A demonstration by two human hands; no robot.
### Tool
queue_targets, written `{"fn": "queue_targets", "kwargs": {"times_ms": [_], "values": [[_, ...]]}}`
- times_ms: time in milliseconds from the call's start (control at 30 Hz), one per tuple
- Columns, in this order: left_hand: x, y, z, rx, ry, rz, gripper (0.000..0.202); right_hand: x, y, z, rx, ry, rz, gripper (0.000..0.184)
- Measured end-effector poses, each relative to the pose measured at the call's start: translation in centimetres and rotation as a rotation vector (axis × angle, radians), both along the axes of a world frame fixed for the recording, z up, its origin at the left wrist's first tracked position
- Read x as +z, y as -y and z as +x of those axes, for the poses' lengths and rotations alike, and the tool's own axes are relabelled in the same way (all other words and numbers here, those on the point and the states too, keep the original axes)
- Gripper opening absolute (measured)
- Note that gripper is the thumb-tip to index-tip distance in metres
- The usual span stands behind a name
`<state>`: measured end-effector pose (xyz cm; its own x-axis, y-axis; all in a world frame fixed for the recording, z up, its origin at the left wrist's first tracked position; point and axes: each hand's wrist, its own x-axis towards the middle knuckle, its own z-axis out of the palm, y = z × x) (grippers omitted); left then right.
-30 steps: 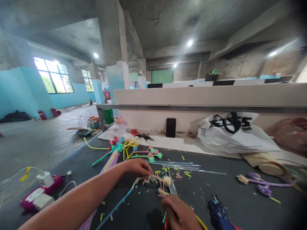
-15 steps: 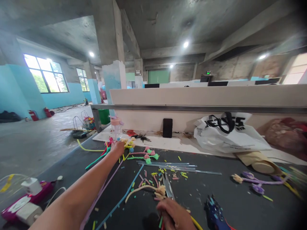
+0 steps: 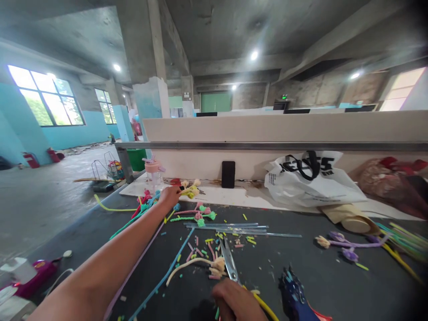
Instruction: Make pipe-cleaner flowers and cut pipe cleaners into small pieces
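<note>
My left hand [image 3: 170,197] is stretched out to the far side of the table, its fingers closed on a bunch of yellow and cream fuzzy pipe-cleaner flowers [image 3: 191,191]. Under my right hand [image 3: 238,301] the scissors [image 3: 229,263] lie with their blades pointing away and slightly parted; the fingers are curled round the handles, which are mostly hidden. Just left of the blades is a cream pipe-cleaner flower [image 3: 218,265] with a curved stem. Pink and green pipe-cleaner flowers [image 3: 199,216] rest nearer the middle. Red and teal ones [image 3: 145,204] lie by my left wrist.
Clear plastic strips [image 3: 230,227] and cut pipe-cleaner bits surround the blades. Blue-handled pliers [image 3: 296,296] lie at right, near a purple flower stem [image 3: 357,244]. Along the back stand a drinking bottle [image 3: 153,176], a phone [image 3: 228,174] and a white bag [image 3: 310,183]. A power strip [image 3: 36,278] sits at left.
My left hand has lifted slightly and shifted right among the flowers, taking the yellow and cream bunch along. My right hand stays at the scissors. The whole view has swung a little to the right.
</note>
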<state>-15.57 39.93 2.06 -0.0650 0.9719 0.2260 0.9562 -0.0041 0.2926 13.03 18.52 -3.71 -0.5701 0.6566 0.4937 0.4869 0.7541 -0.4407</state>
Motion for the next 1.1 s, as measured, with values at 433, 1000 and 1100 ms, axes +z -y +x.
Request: {"fn": "queue_targets", "kwargs": {"times_ms": [433, 1000, 1100], "values": [[-2.3, -0.2, 2.1, -0.081, 0.042, -0.029, 0.03, 0.0, -0.3, 0.0, 0.05, 0.019, 0.107, 0.026], [0.5, 2.5, 3.5, -0.115, 0.044, -0.079, 0.031, 2.2, 0.8, 0.2, -0.063, -0.237, -0.045, 0.02], [1.5, 4.7, 6.2, -0.324, 0.05, -0.221, 0.02, 2.9, 0.7, 0.5, -0.237, -0.461, -0.219, 0.014]]}}
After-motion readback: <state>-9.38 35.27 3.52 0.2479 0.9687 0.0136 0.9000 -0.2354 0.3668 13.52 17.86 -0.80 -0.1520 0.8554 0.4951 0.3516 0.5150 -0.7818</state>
